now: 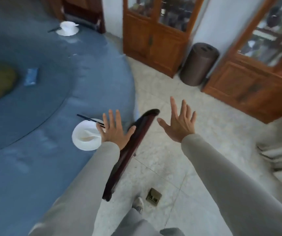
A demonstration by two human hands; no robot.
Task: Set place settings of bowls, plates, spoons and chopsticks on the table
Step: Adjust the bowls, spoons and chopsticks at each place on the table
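Two empty hands spread above the edge of a round blue table (34,167).
The left hand (114,132), fingers splayed, hovers over a white plate (84,140) holding a spoon (90,133), dark chopsticks (87,118) across its rim. The right hand (179,121), also splayed, hangs over the floor (171,159), beyond a dark chair back (128,150).

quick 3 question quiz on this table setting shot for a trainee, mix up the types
1. True or false: the left hand grips the chopsticks.
2. How many place settings show on the blue table?
3. The right hand is: A) holding a bowl B) open and empty C) on the chair back.

Key
1. False: it is open, above the near plate.
2. Two: the near one and the far plate.
3. B
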